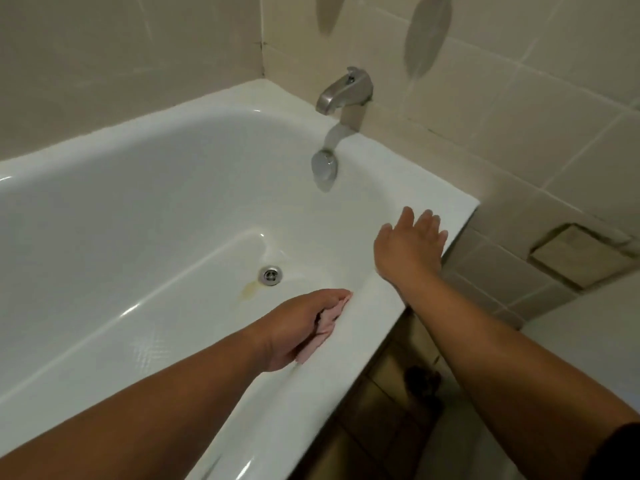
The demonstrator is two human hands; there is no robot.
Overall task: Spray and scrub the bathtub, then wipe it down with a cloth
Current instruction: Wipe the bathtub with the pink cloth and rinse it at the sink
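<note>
Wipe-down step, judging by the cloth in hand; no spray bottle or scrubber in view.

Left hand [294, 329] is inside the tub [322, 396], fingers curled round a bunched pink cloth [327, 318] and pressing it against the inner wall just under the near rim. Part of the cloth pokes out below the palm.

Right hand [408, 245] lies flat on the rim near the tub's corner, fingers straight and slightly spread, holding nothing. Looks like a brace for leaning in.

Tub fills the left and centre of the view. The drain [270, 274] sits on the floor of it, well apart from the cloth, with a yellowish stain [247, 289] just beside it. The spout [343, 91] and overflow plate [324, 166] are at the far end.

Progress: probably late in the task, the surface looks glossy, but I cannot tell how much has been wiped.

Next move, as a guess: drag the cloth along the near wall with steady pressure, then down to the floor and across the stain by the drain. Right hand likely needs to stay planted for balance.
</note>
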